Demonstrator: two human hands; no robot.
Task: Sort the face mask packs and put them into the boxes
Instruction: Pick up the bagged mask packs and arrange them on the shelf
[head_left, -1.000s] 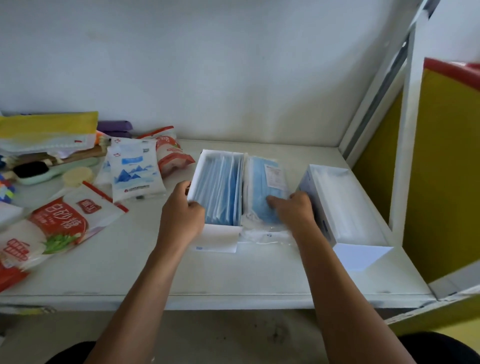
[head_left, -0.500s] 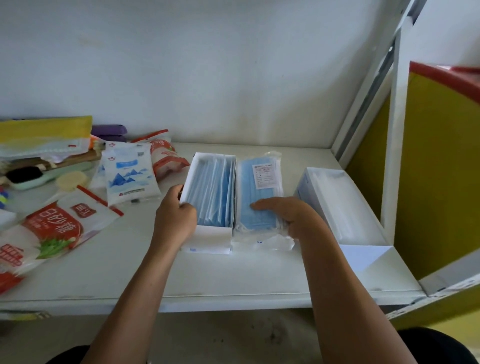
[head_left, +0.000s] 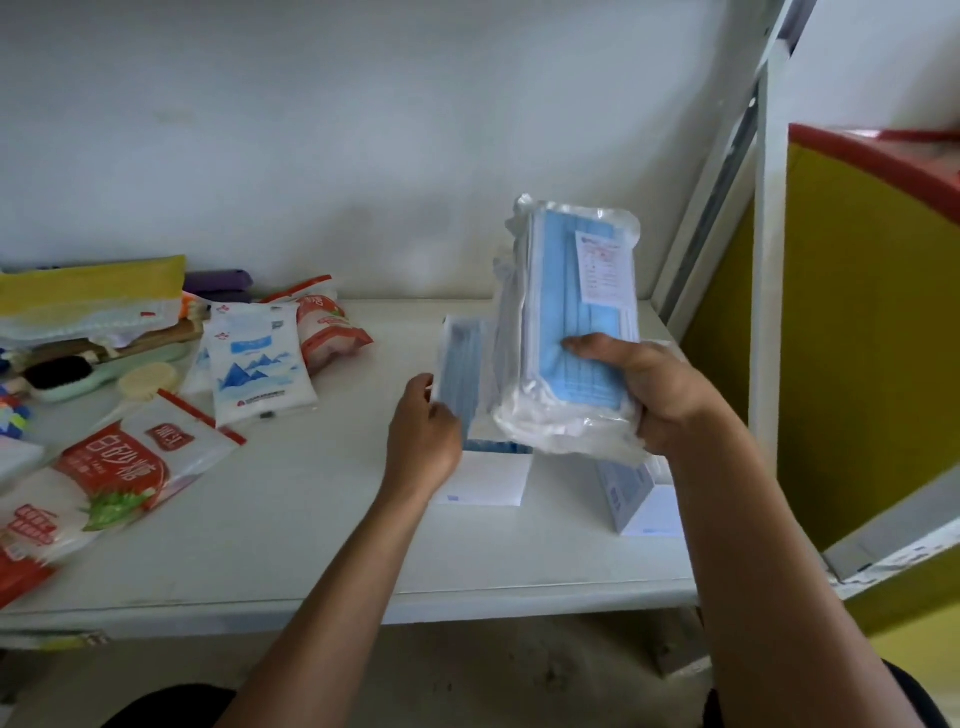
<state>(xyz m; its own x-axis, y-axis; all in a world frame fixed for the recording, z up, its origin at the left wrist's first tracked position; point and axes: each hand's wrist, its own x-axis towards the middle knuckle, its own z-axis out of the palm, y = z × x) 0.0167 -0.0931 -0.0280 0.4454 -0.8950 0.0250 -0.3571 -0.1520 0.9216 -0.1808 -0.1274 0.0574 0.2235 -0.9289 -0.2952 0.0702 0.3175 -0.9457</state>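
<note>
Right hand (head_left: 660, 395), centre-right of the frame, is grasping the face mask pack (head_left: 571, 322) by its lower end with the thumb across the front. It's upright and clear of the table (head_left: 311, 519), label facing the camera, probably so it can be read and sorted. Left hand (head_left: 423, 431), at centre, grips the left wall of the open box (head_left: 488, 478), seemingly steadying it for loading. The pack hangs just right of that hand, above the box, and a second box (head_left: 639, 499) sits lower right under the right wrist.
</note>
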